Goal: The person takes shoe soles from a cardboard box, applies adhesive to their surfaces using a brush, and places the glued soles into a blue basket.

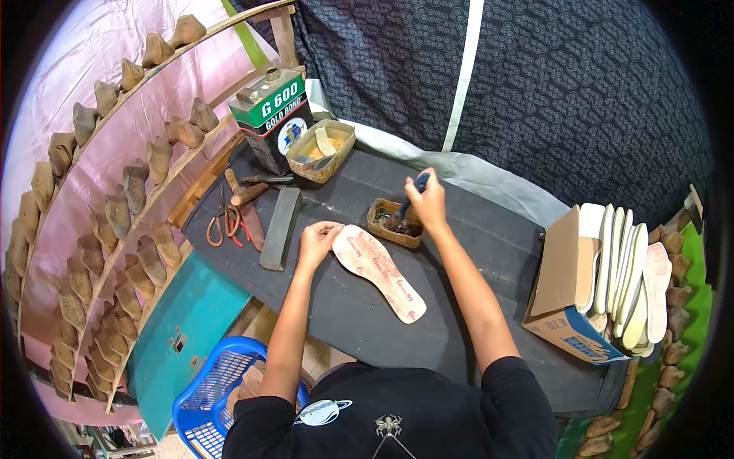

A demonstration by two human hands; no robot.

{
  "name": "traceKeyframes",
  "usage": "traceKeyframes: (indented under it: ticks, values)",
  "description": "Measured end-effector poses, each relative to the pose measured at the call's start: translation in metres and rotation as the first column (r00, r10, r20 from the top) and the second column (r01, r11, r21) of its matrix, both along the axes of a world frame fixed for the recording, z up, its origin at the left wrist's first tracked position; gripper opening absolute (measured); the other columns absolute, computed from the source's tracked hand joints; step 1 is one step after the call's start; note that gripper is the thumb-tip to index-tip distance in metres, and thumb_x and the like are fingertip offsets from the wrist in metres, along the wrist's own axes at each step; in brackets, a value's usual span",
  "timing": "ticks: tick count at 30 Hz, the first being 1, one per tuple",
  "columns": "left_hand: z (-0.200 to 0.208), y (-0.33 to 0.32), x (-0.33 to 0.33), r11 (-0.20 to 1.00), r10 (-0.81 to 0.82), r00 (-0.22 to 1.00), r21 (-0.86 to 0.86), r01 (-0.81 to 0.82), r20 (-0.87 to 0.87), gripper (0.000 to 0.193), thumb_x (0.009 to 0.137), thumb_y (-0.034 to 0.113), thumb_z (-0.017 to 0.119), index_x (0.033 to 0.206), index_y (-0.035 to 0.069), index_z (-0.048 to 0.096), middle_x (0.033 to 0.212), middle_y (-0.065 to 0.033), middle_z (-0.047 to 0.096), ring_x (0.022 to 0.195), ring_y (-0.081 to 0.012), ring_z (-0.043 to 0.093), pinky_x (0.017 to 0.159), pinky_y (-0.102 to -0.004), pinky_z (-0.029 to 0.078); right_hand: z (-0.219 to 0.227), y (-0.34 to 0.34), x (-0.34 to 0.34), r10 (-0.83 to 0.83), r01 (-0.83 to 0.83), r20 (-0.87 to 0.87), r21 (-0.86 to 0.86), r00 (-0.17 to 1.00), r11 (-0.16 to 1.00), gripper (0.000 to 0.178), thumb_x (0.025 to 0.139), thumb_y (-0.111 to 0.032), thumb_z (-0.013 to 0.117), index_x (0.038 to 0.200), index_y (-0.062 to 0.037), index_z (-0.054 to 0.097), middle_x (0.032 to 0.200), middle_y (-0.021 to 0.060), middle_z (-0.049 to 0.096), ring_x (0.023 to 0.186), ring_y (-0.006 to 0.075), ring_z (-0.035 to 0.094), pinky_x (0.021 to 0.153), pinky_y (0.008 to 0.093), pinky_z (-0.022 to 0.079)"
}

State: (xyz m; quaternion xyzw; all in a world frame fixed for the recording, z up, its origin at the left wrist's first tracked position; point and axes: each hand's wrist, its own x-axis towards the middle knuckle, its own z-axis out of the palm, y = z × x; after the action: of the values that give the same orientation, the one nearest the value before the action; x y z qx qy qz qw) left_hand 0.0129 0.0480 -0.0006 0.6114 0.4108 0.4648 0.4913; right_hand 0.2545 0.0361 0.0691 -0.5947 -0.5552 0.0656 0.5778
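The left hand (pixel 315 246) is at the upper left end of a pale insole (pixel 376 271) with red marks, and its fingers are closed on the edge there. The insole lies over the dark bench (pixel 344 325), in front of the person, with its narrower end pointing to the lower right; I cannot tell if the held end is raised a little. The right hand (pixel 430 205) has its fingers wrapped around the blue handle of a brush (pixel 422 182). The lower end of this brush is inside a small open container (pixel 404 240), which stands just beside the insole and has dark stuff in it. To the left of the left hand there is a long grey block (pixel 281 229), and beyond it lie scissors (pixel 216 229). A tall metal can (pixel 269 122) stands farther back, next to a yellowish tub (pixel 312 174). On the right, a carton (pixel 556 268) holds many upright insoles (pixel 628 268).
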Motion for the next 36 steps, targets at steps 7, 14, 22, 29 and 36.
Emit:
traceKeyframes:
  ticks: [7, 14, 22, 29, 36]
  values:
    - [0.005, -0.003, 0.004, 0.989, -0.013, 0.998, -0.148, 0.022, 0.056, 0.023, 0.079, 0.017, 0.057, 0.089, -0.004, 0.058, 0.07, -0.0048, 0.059, 0.057, -0.0057, 0.054, 0.043, -0.0182, 0.043, 0.024, -0.046, 0.016, 0.094, -0.034, -0.445, 0.142, 0.891, 0.989, 0.02, 0.074, -0.008, 0.056, 0.069, -0.0054, 0.038, 0.052, -0.0015, 0.04, 0.039, 0.0047, 0.038, 0.031, 0.0219, 0.031]
    - [-0.004, -0.006, 0.005, 0.993, 0.018, 0.999, -0.116, -0.014, 0.04, 0.022, 0.081, 0.014, 0.053, 0.093, -0.003, 0.058, 0.075, -0.0063, 0.06, 0.058, -0.0075, 0.056, 0.045, -0.0191, 0.045, 0.008, -0.104, -0.008, 0.115, -0.118, -0.252, 0.002, 0.961, 0.993, 0.018, 0.07, -0.006, 0.057, 0.07, -0.0053, 0.039, 0.054, -0.0041, 0.038, 0.048, 0.0028, 0.036, 0.041, 0.0199, 0.03]
    - [-0.015, -0.001, 0.005, 1.0, 0.022, 1.0, -0.019, -0.022, 0.007, 0.021, 0.08, 0.012, 0.053, 0.092, -0.004, 0.058, 0.076, -0.0076, 0.061, 0.058, -0.0069, 0.055, 0.044, -0.0184, 0.042, -0.003, -0.136, -0.031, 0.252, -0.273, 0.155, 0.138, 0.955, 0.952, 0.024, 0.067, 0.0, 0.06, 0.068, -0.0047, 0.037, 0.055, 0.0053, 0.041, 0.043, 0.0121, 0.038, 0.04, 0.0241, 0.031]
    - [-0.019, 0.0, 0.002, 0.998, 0.024, 0.999, 0.054, -0.022, -0.049, 0.021, 0.081, 0.012, 0.053, 0.093, -0.005, 0.057, 0.078, -0.0064, 0.06, 0.06, -0.0054, 0.054, 0.046, -0.0167, 0.042, 0.005, -0.173, -0.024, 0.284, -0.306, 0.205, 0.085, 0.937, 0.948, 0.023, 0.064, 0.003, 0.057, 0.067, -0.0049, 0.036, 0.052, 0.0033, 0.037, 0.043, 0.0114, 0.034, 0.04, 0.0243, 0.029]
    - [-0.018, -0.002, 0.008, 0.992, 0.04, 0.997, 0.123, -0.031, -0.073, 0.02, 0.081, 0.009, 0.052, 0.091, -0.007, 0.058, 0.08, -0.0079, 0.06, 0.067, -0.0081, 0.055, 0.056, -0.0188, 0.045, 0.018, -0.115, -0.037, 0.099, -0.109, 0.063, 0.169, 0.993, 0.98, 0.02, 0.067, -0.005, 0.059, 0.07, -0.0046, 0.04, 0.053, 0.0054, 0.043, 0.043, 0.0136, 0.044, 0.042, 0.0259, 0.038]
